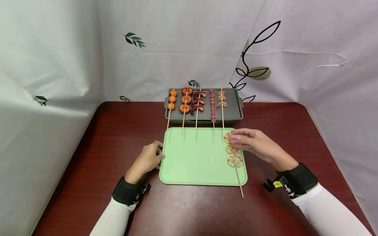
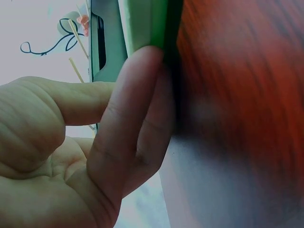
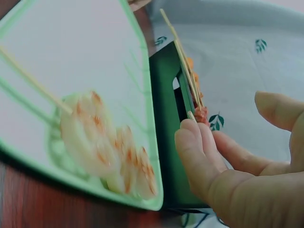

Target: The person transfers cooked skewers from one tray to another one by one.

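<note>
I count five skewers (image 1: 196,108) already on the grill pan (image 1: 234,111) at twelve o'clock, while my right hand (image 1: 254,144) loosely pinches the last lotus skewer (image 1: 233,154) on the green tray (image 1: 195,160), whose nine o'clock edge my relaxed left hand (image 1: 147,159) steadies.

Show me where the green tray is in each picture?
Head view: the green tray lies mid-table between both hands, in front of the grey grill pan.
Left wrist view: only its edge shows at top centre, touching the left hand's fingertips.
Right wrist view: it fills the left side, with the lotus-root skewer on it.
Shared landmark: the grey grill pan behind the tray.
</note>
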Demonstrator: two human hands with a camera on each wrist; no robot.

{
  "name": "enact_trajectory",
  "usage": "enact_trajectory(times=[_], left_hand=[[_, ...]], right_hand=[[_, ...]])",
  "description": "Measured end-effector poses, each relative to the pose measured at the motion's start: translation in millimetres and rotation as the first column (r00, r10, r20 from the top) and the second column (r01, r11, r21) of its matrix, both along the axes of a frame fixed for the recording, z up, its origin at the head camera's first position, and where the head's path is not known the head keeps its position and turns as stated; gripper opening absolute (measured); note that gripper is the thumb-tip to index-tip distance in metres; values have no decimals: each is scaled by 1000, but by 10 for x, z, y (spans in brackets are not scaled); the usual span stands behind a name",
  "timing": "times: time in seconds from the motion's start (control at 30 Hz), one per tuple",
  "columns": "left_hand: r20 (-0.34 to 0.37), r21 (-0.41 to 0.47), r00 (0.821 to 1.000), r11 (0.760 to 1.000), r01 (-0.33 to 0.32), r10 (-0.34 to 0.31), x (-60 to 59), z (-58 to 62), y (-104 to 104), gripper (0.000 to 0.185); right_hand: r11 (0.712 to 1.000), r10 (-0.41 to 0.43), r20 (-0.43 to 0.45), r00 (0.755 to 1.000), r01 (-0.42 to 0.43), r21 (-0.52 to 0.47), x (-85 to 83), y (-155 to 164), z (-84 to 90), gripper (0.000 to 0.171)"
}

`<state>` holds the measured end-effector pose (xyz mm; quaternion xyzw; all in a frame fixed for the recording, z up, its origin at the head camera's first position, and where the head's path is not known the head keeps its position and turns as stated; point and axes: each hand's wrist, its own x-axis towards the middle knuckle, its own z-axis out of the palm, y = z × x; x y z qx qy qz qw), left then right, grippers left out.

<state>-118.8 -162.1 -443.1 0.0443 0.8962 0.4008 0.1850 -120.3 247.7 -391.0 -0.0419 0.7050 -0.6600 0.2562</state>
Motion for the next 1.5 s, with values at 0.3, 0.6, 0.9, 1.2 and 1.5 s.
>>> enact_trajectory(times=[0.3,0.6,0.9,1.2,1.5], left_hand=[[-3,7,1000,1000,-7,7,2,-6,1,40],[5,18,1000,1000,-10,10,3,-6,-4,41],[1,24,1000,1000,-10,10,5,-1,0,40],[-4,17,1000,1000,-10,10,7,-4,0,41],[-12,13,1000,1000,-9,9,0,2,-3,41]], right_hand=[[961,-47,149,988,85,-262,-180,-90,-120,66],[936,-32,239,971,112,-333,-312,-125,-212,67],[875,-6,311,950,156,-458,-424,-156,-308,42],[865,-43,357,933,214,-454,-514,-219,-325,42],[881,-76,343,936,224,-418,-580,-248,-355,22]])
